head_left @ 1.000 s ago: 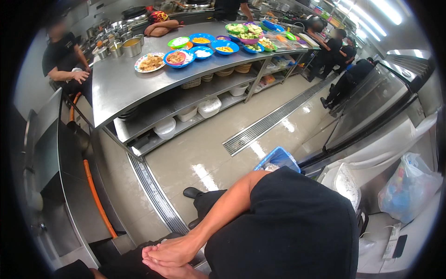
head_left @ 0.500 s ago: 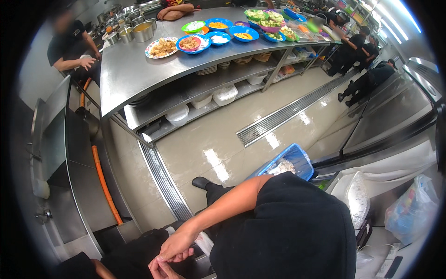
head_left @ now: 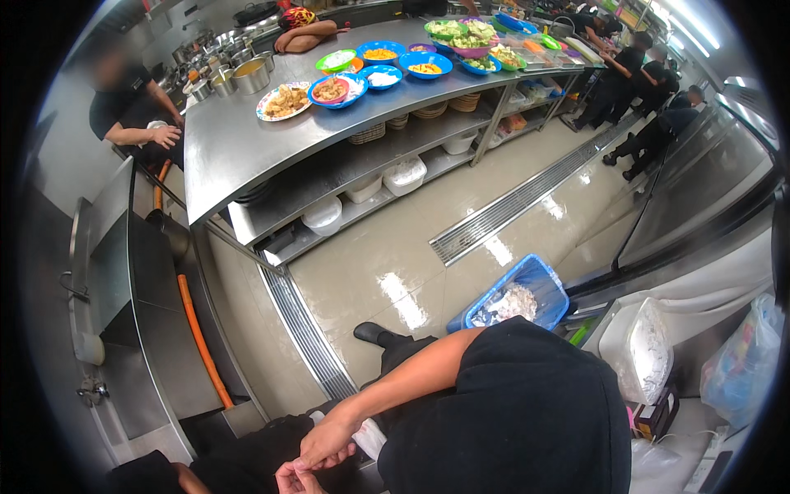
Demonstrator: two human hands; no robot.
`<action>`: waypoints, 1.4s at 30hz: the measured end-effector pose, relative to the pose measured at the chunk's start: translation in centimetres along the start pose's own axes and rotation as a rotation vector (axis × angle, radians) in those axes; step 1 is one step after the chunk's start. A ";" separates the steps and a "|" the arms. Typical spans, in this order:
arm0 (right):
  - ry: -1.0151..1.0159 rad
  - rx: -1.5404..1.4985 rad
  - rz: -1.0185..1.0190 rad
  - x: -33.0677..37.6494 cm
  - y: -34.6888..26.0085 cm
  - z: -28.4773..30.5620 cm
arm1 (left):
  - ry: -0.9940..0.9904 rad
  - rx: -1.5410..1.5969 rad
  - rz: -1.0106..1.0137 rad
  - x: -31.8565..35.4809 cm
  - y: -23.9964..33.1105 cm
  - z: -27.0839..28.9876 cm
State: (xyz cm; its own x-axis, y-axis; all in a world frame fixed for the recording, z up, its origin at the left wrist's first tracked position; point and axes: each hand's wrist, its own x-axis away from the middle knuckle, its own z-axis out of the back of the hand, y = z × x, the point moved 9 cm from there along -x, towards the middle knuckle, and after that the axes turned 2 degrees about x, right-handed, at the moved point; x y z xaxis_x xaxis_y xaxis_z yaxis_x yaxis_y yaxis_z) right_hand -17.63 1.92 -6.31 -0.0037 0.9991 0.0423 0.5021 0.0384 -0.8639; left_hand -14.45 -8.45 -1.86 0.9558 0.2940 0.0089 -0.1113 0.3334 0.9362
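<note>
At the lower edge, my right hand is closed, its fingers curled and fingertips together. Its fingertips touch those of my left hand, which is partly cut off by the frame edge; its visible fingers are pinched closed. What the hands hold between them, if anything, is too small to make out. Beside my right wrist a white cloth or tissue shows against the black clothing. Both hands are low, in front of my lap.
A steel counter bears plates and bowls of food. A blue bin with white waste stands on the floor. An orange hose lies left. Floor drain grates cross the tiles. Several people work beyond; plastic bags sit right.
The view has shifted slightly, bringing more of the blue bin into sight. My hands stay together in the same closed pose. The person at left has moved a hand a little.
</note>
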 end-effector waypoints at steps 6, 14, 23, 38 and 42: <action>0.081 0.129 0.004 -0.2 1.0 1.1 | 0.033 0.153 0.029 0.7 -2.0 -0.9; 0.638 0.510 0.341 1.5 -2.9 2.0 | 0.259 0.048 -0.038 1.6 -1.2 -1.0; 0.574 0.774 0.361 2.5 -4.6 1.2 | 0.178 -0.012 -0.040 1.4 -0.7 -0.8; 0.649 0.367 0.259 1.2 -2.1 3.8 | 0.217 -0.013 -0.010 -0.1 -3.3 -0.8; 0.596 0.335 0.148 -0.1 -1.2 4.5 | 0.224 0.056 0.057 -0.4 -5.5 -0.6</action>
State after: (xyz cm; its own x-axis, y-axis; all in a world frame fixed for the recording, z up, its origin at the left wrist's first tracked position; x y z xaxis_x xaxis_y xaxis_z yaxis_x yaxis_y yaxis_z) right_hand -22.09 1.86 -7.54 0.5675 0.8176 0.0973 0.1668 0.0015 -0.9860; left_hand -14.37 -9.86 -7.24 0.8633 0.5046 -0.0104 -0.1417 0.2621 0.9546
